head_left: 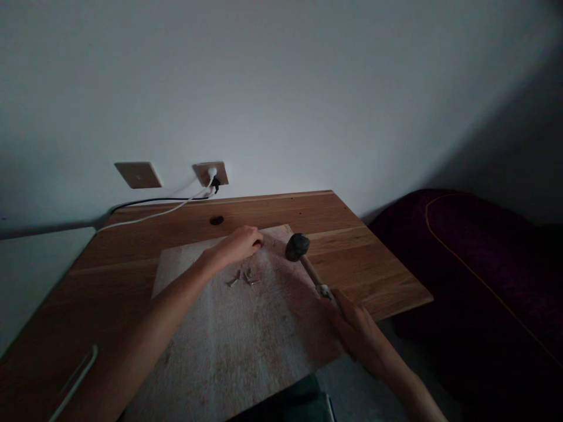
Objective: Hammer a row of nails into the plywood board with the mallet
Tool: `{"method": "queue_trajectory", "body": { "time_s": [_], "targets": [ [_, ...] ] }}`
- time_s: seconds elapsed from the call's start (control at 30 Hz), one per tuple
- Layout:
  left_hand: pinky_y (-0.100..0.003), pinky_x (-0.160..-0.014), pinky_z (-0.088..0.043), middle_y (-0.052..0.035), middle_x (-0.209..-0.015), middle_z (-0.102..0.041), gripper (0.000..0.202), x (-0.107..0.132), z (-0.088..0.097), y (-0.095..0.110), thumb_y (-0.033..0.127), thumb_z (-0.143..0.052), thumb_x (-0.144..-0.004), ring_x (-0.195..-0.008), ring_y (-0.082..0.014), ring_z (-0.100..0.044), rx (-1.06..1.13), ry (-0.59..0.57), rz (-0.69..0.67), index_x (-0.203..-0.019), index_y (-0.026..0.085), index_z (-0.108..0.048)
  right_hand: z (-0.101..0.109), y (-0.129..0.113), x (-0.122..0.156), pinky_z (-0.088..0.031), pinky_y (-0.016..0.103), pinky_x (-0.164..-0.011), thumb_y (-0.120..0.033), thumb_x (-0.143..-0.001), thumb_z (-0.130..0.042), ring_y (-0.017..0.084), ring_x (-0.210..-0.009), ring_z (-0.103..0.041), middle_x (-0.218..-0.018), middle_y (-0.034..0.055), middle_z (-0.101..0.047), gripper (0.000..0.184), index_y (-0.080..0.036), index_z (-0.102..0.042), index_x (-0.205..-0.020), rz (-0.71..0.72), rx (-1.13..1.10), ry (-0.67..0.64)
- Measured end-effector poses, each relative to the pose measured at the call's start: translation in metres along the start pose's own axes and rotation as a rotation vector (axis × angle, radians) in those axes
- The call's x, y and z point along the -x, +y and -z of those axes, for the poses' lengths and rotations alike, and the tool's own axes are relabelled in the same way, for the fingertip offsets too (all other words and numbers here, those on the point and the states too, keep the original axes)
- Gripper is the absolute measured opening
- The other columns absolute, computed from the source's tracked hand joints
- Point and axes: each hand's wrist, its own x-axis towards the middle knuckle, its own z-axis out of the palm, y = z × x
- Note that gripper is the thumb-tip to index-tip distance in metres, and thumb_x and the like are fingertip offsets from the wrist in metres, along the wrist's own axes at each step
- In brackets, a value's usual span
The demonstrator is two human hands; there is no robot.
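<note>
My right hand (358, 331) is wrapped around the handle of a rubber mallet (298, 247). Its dark head is up over the right part of a pale, rough wooden board (246, 340). Near the board's far edge, my left hand (244, 241) has its fingers pinched together low over the surface; whatever they may hold is hidden. Several small silvery nails or screws (250, 280) lie in a loose cluster on the board, just nearer to me than the left hand. A thin upright nail (274, 242) seems to stand between that hand and the mallet head.
The board rests on a wooden desk (365, 258) with a cable hole (216, 220). Behind, cables (149, 217) run from a wall socket (211, 174). A white panel (44, 264) is on the left, and a dark purple covered piece (466, 275) stands right of the desk.
</note>
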Motion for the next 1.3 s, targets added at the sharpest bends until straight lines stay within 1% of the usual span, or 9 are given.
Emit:
{"method": "queue_trajectory", "body": {
  "time_s": [0.1,0.23,0.33,0.5,0.67,0.8,0.93,1.13,1.3],
  "targets": [
    [-0.028,-0.079,-0.052,-0.0067,-0.083,-0.072,0.020,0.001,0.002,0.004,0.003,-0.063,-0.087,-0.082,-0.0190,-0.070,-0.064,-0.036,-0.013,-0.083,0.016,-0.077,-0.001,-0.003,0.001,-0.052,0.031,-0.070,-0.054,-0.104,-0.039,0.025,-0.084,-0.075,-0.092,0.0065,-0.077,0.042,-0.022,-0.065,-0.111,-0.014,-0.009,0.017],
    [-0.032,-0.079,-0.053,-0.0100,-0.087,-0.074,0.018,0.000,0.001,0.008,0.003,-0.063,-0.088,-0.084,-0.0222,-0.071,-0.086,-0.048,0.022,-0.086,0.014,-0.078,-0.001,-0.003,0.002,-0.049,0.029,-0.057,-0.053,-0.104,-0.039,0.021,-0.062,-0.069,-0.073,0.0022,-0.071,0.040,-0.023,-0.066,-0.105,-0.061,0.009,-0.005],
    [-0.033,-0.081,-0.054,-0.0103,-0.090,-0.076,0.019,-0.002,-0.002,0.010,0.002,-0.063,-0.086,-0.087,-0.0232,-0.073,-0.060,-0.030,0.035,-0.088,0.014,-0.077,0.000,-0.002,0.001,-0.049,0.028,-0.057,-0.051,-0.104,-0.041,0.020,-0.062,-0.069,-0.073,0.0027,-0.072,0.037,-0.023,-0.066,-0.103,-0.048,0.007,0.004],
    [-0.028,-0.076,-0.055,-0.0050,-0.089,-0.078,0.033,0.000,-0.014,0.008,-0.001,-0.065,-0.083,-0.082,-0.0197,-0.075,0.194,0.133,0.147,-0.111,0.016,-0.073,0.000,-0.006,0.003,-0.043,0.024,-0.048,-0.056,-0.105,-0.038,0.018,-0.057,-0.067,-0.073,0.0010,-0.071,0.041,-0.023,-0.062,-0.105,-0.064,-0.016,-0.019],
    [-0.024,-0.070,-0.055,-0.0002,-0.081,-0.076,0.035,0.012,-0.032,-0.005,0.002,-0.073,-0.081,-0.074,-0.0159,-0.073,0.400,0.294,0.244,-0.112,0.017,-0.068,-0.007,-0.027,-0.002,-0.037,0.021,-0.040,-0.060,-0.105,-0.038,0.013,-0.041,-0.053,-0.054,-0.0076,-0.053,0.043,-0.022,-0.058,-0.104,-0.051,-0.099,-0.046],
    [-0.025,-0.073,-0.058,-0.0001,-0.086,-0.077,0.044,0.016,-0.040,-0.010,0.003,-0.073,-0.080,-0.076,-0.0152,-0.074,0.468,0.359,0.243,-0.121,0.017,-0.065,-0.016,-0.047,-0.017,-0.037,0.020,-0.039,-0.057,-0.106,-0.038,0.013,-0.038,-0.053,-0.052,-0.0081,-0.051,0.041,-0.022,-0.059,-0.109,0.023,-0.091,-0.040],
    [-0.024,-0.071,-0.057,0.0003,-0.083,-0.076,0.052,0.015,-0.044,-0.011,-0.001,-0.072,-0.076,-0.074,-0.0154,-0.073,0.461,0.374,0.244,-0.124,0.017,-0.065,-0.024,-0.055,-0.030,-0.033,0.022,-0.037,-0.052,-0.107,-0.039,0.013,-0.036,-0.054,-0.052,-0.0059,-0.057,0.036,-0.022,-0.060,-0.108,0.028,-0.002,-0.048],
    [-0.027,-0.075,-0.058,-0.0004,-0.082,-0.077,0.048,0.014,-0.047,-0.012,0.004,-0.073,-0.079,-0.076,-0.0168,-0.074,0.486,0.384,0.232,-0.125,0.017,-0.066,-0.024,-0.065,-0.032,-0.034,0.024,-0.037,-0.051,-0.107,-0.036,0.016,-0.035,-0.054,-0.047,-0.0064,-0.053,0.037,-0.023,-0.060,-0.108,0.042,0.009,-0.013],
    [-0.027,-0.073,-0.058,-0.0014,-0.084,-0.078,0.053,0.015,-0.043,-0.010,0.000,-0.072,-0.076,-0.076,-0.0172,-0.074,0.466,0.372,0.238,-0.126,0.016,-0.066,-0.026,-0.063,-0.032,-0.032,0.024,-0.037,-0.049,-0.105,-0.038,0.016,-0.034,-0.053,-0.049,-0.0058,-0.054,0.035,-0.022,-0.062,-0.104,0.017,0.070,-0.024]
  ]
}}
